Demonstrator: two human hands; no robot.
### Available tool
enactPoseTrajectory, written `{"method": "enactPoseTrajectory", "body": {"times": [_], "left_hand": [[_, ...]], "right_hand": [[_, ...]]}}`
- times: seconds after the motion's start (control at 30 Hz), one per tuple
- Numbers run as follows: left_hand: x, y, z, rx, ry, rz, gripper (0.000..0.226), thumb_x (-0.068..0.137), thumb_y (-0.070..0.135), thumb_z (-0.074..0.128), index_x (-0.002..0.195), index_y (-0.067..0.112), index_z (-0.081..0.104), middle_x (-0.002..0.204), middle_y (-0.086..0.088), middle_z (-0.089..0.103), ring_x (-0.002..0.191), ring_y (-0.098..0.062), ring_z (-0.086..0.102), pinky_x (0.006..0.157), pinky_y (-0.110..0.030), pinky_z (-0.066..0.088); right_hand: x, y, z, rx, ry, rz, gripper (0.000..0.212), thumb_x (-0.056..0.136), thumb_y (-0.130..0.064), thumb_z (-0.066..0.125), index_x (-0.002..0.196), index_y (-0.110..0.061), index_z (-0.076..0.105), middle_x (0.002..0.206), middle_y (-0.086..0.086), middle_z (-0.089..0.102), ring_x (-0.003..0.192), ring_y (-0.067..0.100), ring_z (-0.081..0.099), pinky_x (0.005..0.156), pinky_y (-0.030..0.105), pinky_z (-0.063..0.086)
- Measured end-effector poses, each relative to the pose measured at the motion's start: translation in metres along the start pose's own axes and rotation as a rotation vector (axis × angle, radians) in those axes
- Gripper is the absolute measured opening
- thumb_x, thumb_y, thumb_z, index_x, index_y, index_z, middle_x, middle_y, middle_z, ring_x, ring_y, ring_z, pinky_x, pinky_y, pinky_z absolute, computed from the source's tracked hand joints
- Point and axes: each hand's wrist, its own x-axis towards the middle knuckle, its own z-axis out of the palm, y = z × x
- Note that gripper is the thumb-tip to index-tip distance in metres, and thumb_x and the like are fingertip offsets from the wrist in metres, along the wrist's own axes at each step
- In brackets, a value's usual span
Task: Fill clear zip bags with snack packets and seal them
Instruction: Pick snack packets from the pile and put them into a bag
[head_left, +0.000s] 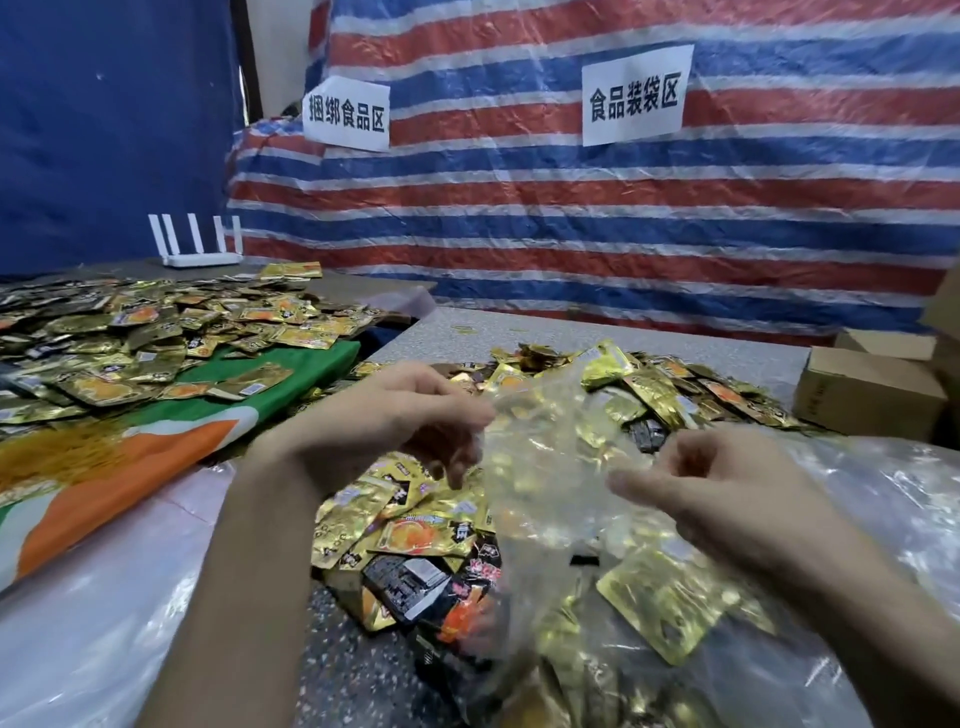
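Observation:
I hold a clear zip bag (540, 457) up between both hands over a heap of gold and black snack packets (426, 525) on the speckled table (343, 660). My left hand (415, 410) pinches the bag's upper left edge with curled fingers. My right hand (711, 483) pinches its right side, thumb and fingers curled on the film. The bag hangs crumpled and see-through; I cannot tell whether its mouth is open or whether packets are inside. More packets (670, 395) lie behind the bag.
A second spread of gold packets (156, 332) covers the left table over a green and orange cloth (156, 441). Cardboard boxes (867, 389) stand at the right. Large clear plastic (893, 499) lies at right and lower left. A white router (200, 249) sits at the back.

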Motion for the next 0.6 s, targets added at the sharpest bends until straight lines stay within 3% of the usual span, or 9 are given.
{"method": "enactPoseTrajectory", "body": {"times": [0.07, 0.13, 0.23, 0.3, 0.4, 0.5, 0.6], "left_hand": [[0.000, -0.004, -0.004, -0.014, 0.022, -0.022, 0.031, 0.072, 0.037, 0.076, 0.067, 0.007, 0.074, 0.066, -0.013, 0.067, 0.056, -0.021, 0.063, 0.057, -0.025, 0.050], [0.004, -0.006, -0.001, -0.024, 0.048, -0.050, 0.026, 0.074, 0.030, 0.077, 0.067, 0.006, 0.073, 0.064, -0.011, 0.067, 0.055, -0.020, 0.062, 0.053, -0.023, 0.050], [0.012, -0.007, 0.008, -0.086, 0.078, -0.090, 0.021, 0.070, 0.028, 0.076, 0.062, 0.009, 0.071, 0.058, -0.006, 0.064, 0.049, -0.016, 0.060, 0.046, -0.022, 0.047], [0.017, -0.008, 0.010, -0.140, 0.046, -0.109, 0.023, 0.073, 0.028, 0.070, 0.067, 0.006, 0.069, 0.059, -0.008, 0.066, 0.048, -0.018, 0.061, 0.044, -0.023, 0.048], [0.021, -0.017, 0.005, -0.191, 0.037, -0.110, 0.022, 0.076, 0.028, 0.070, 0.068, 0.007, 0.071, 0.062, -0.010, 0.067, 0.051, -0.018, 0.063, 0.046, -0.024, 0.050], [0.026, -0.030, -0.001, -0.256, 0.023, -0.074, 0.027, 0.079, 0.033, 0.072, 0.064, 0.011, 0.073, 0.064, -0.009, 0.066, 0.054, -0.020, 0.062, 0.051, -0.025, 0.050], [0.038, -0.044, 0.003, -0.278, 0.038, -0.093, 0.035, 0.086, 0.045, 0.068, 0.073, 0.014, 0.076, 0.072, -0.007, 0.069, 0.063, -0.018, 0.065, 0.056, -0.024, 0.053]], "right_hand": [[0.000, 0.001, 0.005, -0.062, 0.085, -0.186, 0.033, 0.067, -0.034, 0.085, 0.080, -0.022, 0.058, 0.077, -0.007, 0.061, 0.048, 0.002, 0.046, 0.056, 0.030, 0.039], [-0.001, 0.000, 0.008, -0.080, 0.075, -0.449, 0.039, 0.068, -0.038, 0.084, 0.101, -0.038, 0.062, 0.105, -0.015, 0.060, 0.062, 0.003, 0.054, 0.060, 0.017, 0.041], [-0.004, -0.004, 0.010, -0.074, -0.123, -0.689, 0.026, 0.086, -0.051, 0.066, 0.108, -0.039, 0.072, 0.130, -0.022, 0.058, 0.078, 0.008, 0.064, 0.065, 0.011, 0.047], [-0.005, -0.004, 0.009, -0.076, -0.276, -0.662, 0.027, 0.090, -0.051, 0.061, 0.096, -0.031, 0.077, 0.114, -0.021, 0.069, 0.092, 0.005, 0.068, 0.066, 0.017, 0.051], [-0.002, 0.002, 0.003, -0.150, -0.341, -0.578, 0.024, 0.097, -0.035, 0.061, 0.080, -0.023, 0.074, 0.077, -0.014, 0.072, 0.072, 0.005, 0.068, 0.057, 0.012, 0.044], [0.003, 0.007, -0.001, -0.131, -0.247, -0.518, 0.029, 0.096, -0.038, 0.055, 0.073, -0.023, 0.066, 0.068, -0.006, 0.068, 0.066, 0.011, 0.064, 0.057, 0.021, 0.046], [0.005, 0.008, -0.001, -0.151, -0.272, -0.460, 0.021, 0.093, -0.035, 0.052, 0.076, -0.026, 0.062, 0.069, -0.003, 0.065, 0.066, 0.011, 0.062, 0.059, 0.027, 0.047]]}}
